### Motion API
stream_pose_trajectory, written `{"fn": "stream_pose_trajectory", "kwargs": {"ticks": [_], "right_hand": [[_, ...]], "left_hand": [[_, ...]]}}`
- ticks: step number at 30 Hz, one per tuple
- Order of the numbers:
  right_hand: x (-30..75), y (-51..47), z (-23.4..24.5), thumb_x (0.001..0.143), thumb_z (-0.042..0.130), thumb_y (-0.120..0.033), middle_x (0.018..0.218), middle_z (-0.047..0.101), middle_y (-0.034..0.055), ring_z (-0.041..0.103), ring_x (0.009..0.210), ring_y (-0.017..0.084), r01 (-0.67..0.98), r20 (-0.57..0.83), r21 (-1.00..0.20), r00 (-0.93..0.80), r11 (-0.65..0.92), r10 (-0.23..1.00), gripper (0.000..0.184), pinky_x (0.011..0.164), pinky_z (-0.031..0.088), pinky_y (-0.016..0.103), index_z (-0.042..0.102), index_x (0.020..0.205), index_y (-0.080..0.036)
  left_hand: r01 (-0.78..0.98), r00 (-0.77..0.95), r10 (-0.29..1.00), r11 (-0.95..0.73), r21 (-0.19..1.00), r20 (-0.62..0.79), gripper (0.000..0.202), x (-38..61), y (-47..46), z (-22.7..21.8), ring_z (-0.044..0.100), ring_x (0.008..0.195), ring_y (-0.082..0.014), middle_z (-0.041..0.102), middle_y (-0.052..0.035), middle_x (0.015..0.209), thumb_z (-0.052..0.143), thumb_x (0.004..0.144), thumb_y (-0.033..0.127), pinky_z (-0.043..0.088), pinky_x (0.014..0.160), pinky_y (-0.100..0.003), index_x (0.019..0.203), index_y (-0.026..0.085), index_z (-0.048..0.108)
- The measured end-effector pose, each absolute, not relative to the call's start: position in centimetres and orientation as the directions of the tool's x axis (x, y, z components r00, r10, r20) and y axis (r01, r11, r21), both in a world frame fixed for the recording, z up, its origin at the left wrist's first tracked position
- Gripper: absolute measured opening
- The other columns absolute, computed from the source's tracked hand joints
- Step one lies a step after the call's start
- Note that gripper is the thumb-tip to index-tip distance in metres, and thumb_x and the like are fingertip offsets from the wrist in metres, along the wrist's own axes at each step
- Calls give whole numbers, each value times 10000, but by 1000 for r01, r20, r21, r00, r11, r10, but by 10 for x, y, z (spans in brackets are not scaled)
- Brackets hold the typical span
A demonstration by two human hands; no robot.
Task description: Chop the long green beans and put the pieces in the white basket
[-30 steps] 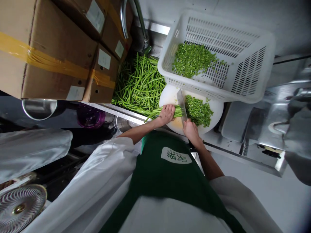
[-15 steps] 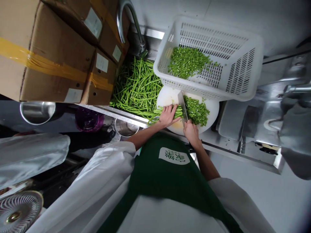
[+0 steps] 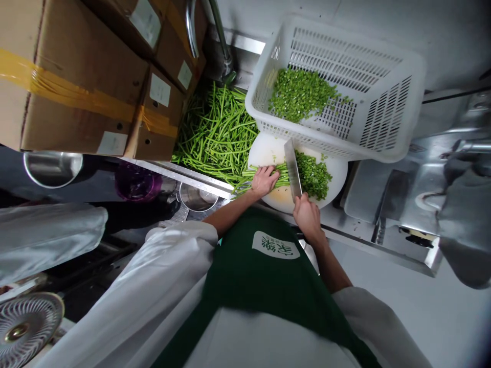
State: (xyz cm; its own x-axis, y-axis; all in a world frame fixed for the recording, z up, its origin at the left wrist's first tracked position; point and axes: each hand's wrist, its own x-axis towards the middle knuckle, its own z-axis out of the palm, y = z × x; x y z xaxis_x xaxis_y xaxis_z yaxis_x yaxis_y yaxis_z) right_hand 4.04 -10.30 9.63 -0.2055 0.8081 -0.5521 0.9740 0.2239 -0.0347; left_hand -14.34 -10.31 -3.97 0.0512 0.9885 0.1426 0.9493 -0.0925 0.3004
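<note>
On a round white cutting board (image 3: 274,146), my left hand (image 3: 264,181) is closed over a bundle of long green stalks (image 3: 283,175), pressing it down. The stalks look like green beans or garlic stems. My right hand (image 3: 307,214) grips a cleaver (image 3: 293,168), whose broad blade stands across the cut end of the bundle. Right of the blade lies a heap of chopped green pieces (image 3: 315,176). Left of the board, a sink holds a large pile of uncut stalks (image 3: 218,133). The cleaver's handle is hidden inside my fist.
Behind the board stands a white plastic basket (image 3: 395,153) with chopped pieces in it. Cardboard boxes (image 3: 84,97) are stacked at the left, near a faucet (image 3: 226,56). A second blade (image 3: 392,191) lies at the right. Metal pots (image 3: 197,197) and a purple bucket (image 3: 136,184) sit below.
My left hand has drawn back slightly left along the bundle, its fingers more curled. The cleaver has shifted a little right, with more of its blade showing. The view has shifted slightly.
</note>
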Motion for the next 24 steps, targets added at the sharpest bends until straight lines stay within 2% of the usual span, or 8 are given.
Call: {"fn": "stream_pose_trajectory", "kwargs": {"ticks": [6,11,15,19,24], "right_hand": [[42,-106,104,1063,308,-286,987,731,186,711,932,276,966,-600,-42,-230,257,767,323,799,455,323,541,1197,-108],[26,-91,77,1058,317,-253,1074,722,208,700,1003,269,964,-601,-76,-248,254,760,319,820,454,306,546,1209,-89],[16,-83,64,1063,318,-251,1072,722,216,704,996,272,969,-582,-71,-232,236,779,331,825,455,313,538,1236,-74],[21,-84,76,1067,334,-274,1041,729,199,708,974,259,967,-577,-70,-241,247,780,310,822,448,302,553,1206,-104],[33,-101,98,1076,292,-303,983,733,188,711,922,261,967,-562,-43,-230,250,794,343,799,449,314,537,1205,-101]], "left_hand": [[950,63,995,-83,301,77,401,-144,-102,-34,542,1109,-271,611,-109,1328,327,1071,362,415,955,-426,1283,231,641],[939,105,994,-99,329,-2,404,-147,-101,-27,535,1140,-267,600,-124,1337,323,1069,351,411,966,-431,1308,240,629],[943,96,995,-90,320,-2,415,-148,-102,-26,539,1136,-268,587,-122,1363,302,1072,343,406,951,-424,1316,236,620],[941,63,998,-64,332,13,429,-147,-102,-29,541,1136,-264,583,-132,1368,295,1075,328,392,968,-418,1369,222,588],[940,70,998,-68,333,8,437,-146,-101,-30,539,1128,-266,611,-128,1312,283,1077,330,393,950,-417,1334,217,618]]}}
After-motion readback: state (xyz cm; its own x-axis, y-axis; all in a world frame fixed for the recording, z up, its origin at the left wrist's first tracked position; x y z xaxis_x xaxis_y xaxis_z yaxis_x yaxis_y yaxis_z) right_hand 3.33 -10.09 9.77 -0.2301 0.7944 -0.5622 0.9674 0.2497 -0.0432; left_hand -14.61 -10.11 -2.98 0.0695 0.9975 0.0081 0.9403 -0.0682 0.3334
